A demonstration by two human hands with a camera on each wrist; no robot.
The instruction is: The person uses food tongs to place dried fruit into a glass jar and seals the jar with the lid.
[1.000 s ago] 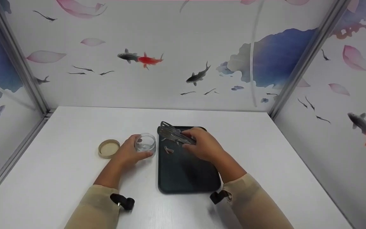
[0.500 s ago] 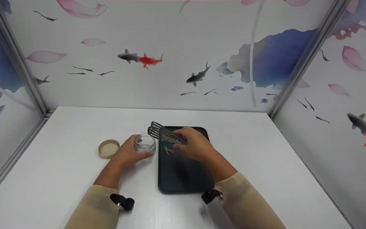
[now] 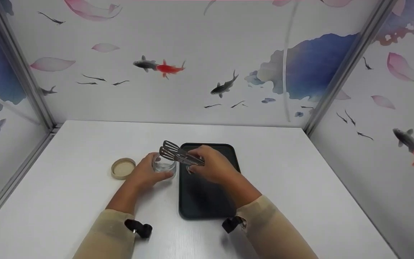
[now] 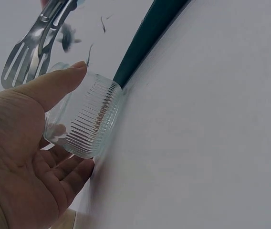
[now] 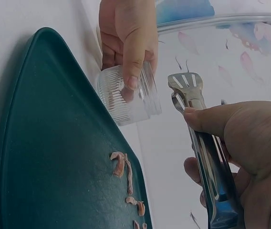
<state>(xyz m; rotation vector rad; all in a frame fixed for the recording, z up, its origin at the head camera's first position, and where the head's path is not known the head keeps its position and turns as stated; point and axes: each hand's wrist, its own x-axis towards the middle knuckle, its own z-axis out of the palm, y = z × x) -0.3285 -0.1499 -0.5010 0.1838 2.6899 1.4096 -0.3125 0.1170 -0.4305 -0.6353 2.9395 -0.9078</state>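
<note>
My left hand (image 3: 145, 173) holds a clear ribbed glass jar (image 3: 165, 167), thumb on one side and fingers on the other, beside the tray's left edge. The jar's mouth is uncovered. In my right hand (image 3: 215, 166) are metal tongs (image 3: 182, 156) with slotted heads. Those heads overlap the jar's rim in the head view; from the right wrist they show apart from the jar (image 5: 119, 98), above its mouth. Nothing shows between the tong heads (image 4: 26, 64) in the left wrist view. Several small brownish dried strips (image 5: 119, 164) lie along one side of the dark green tray (image 3: 207, 201).
A round tan lid (image 3: 123, 168) lies on the white table (image 3: 84, 144), left of my left hand. Patterned walls (image 3: 207, 43) with fish and petals enclose the table at the back and sides.
My right hand has moved left with the tongs, from over the tray to the jar's mouth. The left hand and jar have stayed in place.
</note>
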